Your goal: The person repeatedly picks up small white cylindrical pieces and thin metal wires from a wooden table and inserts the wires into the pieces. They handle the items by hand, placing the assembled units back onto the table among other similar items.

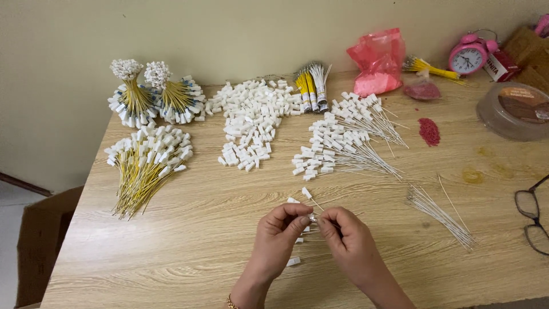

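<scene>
Both hands meet low over the middle of the pale wood-grain table (200, 240): the left hand (277, 237) and the right hand (349, 243) each have thumb and forefinger pinched together on one small white plastic cap threaded on a thin white wire (309, 217), held just above the table, with the wire's capped end poking up and left of the fingers. A few loose white caps (293, 261) lie under and beside the hands. A slip looks likely here: the piece is tiny and the grip is by fingertips only, so a twist or an uneven pull could pop the cap off or bend the wire, and a dropped cap would be hard to pick out among the strays below. A sweep of the right forearm could also scatter the bare white wires (440, 212) lying just to the right. Farther back sit a heap of white caps (251, 123), a pile of capped white wires (343, 140) and a bundle of capped yellow wires (146, 166), all well apart from the hands. The join itself is hidden behind the fingertips, so how far the wire sits in the cap cannot be told; the wrists are cut off at the lower edge.
</scene>
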